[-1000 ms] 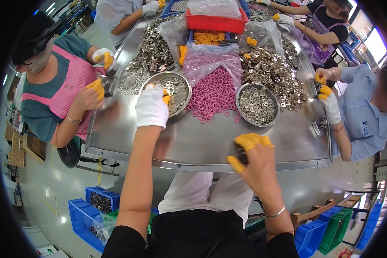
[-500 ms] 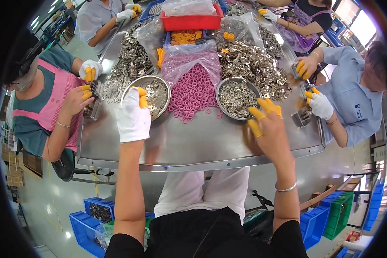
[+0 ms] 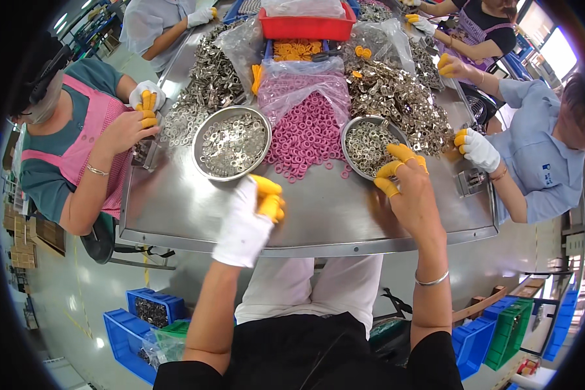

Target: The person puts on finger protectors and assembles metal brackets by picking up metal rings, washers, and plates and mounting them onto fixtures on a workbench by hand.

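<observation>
The right grip (image 3: 406, 184), a hand with yellow finger covers, stands at the near right side of the right bowl (image 3: 344, 148). Its fingers are bent and a little apart, and they point inward, to the left and away from the body. If something small is pinched between them, I cannot tell.

The small metal rings (image 3: 366, 142) lie inside this bowl, just to the left of these fingertips and beyond them. They are flat and lie in all directions, so I see no common long axis. The right grip is clearly the nearer one to them.

The left grip (image 3: 246, 220), in a white glove with yellow finger covers, is over the surface (image 3: 318, 218), with its fingers curled. It is blurred, and I cannot tell if it holds something. The left bowl (image 3: 197, 144), which has similar metal rings (image 3: 234, 144), is beyond it and a little to the left.

Between the two bowls is a heap of pink rings (image 3: 305, 136). Behind the right bowl, farther out, there is a pile of shiny metal pieces (image 3: 406, 97).
</observation>
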Available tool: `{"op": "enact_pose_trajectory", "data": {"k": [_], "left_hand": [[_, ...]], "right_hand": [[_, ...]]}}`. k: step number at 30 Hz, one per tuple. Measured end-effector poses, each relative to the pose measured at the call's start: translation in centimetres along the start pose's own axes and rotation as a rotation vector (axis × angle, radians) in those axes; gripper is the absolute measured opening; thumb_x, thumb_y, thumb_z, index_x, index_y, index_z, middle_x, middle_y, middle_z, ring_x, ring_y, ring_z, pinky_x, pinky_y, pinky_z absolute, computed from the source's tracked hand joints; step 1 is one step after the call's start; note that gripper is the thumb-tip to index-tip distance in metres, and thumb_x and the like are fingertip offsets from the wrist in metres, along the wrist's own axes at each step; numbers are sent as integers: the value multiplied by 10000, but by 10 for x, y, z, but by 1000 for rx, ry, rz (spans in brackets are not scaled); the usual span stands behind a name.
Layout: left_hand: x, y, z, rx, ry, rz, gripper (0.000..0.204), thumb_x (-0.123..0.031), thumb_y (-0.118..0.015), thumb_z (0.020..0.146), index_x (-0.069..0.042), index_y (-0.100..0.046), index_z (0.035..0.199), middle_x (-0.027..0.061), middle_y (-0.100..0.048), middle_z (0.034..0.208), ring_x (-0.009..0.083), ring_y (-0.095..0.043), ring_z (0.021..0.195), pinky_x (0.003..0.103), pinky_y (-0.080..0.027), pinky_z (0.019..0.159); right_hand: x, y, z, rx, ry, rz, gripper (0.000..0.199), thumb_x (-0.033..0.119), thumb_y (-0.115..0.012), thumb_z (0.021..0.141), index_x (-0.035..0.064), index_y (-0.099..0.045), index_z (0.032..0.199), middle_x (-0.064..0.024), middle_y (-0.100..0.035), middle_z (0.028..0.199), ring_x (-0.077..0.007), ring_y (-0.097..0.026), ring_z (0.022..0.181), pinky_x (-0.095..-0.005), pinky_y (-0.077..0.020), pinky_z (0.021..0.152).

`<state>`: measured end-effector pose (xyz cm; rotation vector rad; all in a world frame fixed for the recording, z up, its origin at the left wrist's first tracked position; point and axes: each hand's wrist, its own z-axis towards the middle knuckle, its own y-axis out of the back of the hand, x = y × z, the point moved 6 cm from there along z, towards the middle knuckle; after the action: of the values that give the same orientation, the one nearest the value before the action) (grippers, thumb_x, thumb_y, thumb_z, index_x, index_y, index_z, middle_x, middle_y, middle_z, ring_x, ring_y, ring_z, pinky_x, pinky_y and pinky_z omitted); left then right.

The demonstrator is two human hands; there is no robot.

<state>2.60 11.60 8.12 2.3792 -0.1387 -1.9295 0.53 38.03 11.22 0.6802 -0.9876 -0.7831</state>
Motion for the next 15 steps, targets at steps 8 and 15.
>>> {"op": "enact_pose_trajectory", "data": {"k": [8, 15], "left_hand": [[6, -33, -25, -264, -495, 726, 250, 73, -572, 810, -32, -616, 1033, 73, -657, 949, 220, -622, 795, 316, -491, 744], [10, -31, -26, -257, -582, 684, 247, 27, -631, 775, -85, -604, 994, 76, -662, 901, 310, -619, 702, 389, -493, 639]], "right_hand": [[59, -37, -22, 27, 209, -73, 123, 83, -606, 837, 61, -615, 958, -104, -639, 1093, -286, -584, 920, -354, -490, 810], [51, -48, -34, -96, 206, -47, 108, 88, -606, 820, 72, -620, 925, -104, -619, 1027, -287, -579, 885, -354, -492, 776]]}}
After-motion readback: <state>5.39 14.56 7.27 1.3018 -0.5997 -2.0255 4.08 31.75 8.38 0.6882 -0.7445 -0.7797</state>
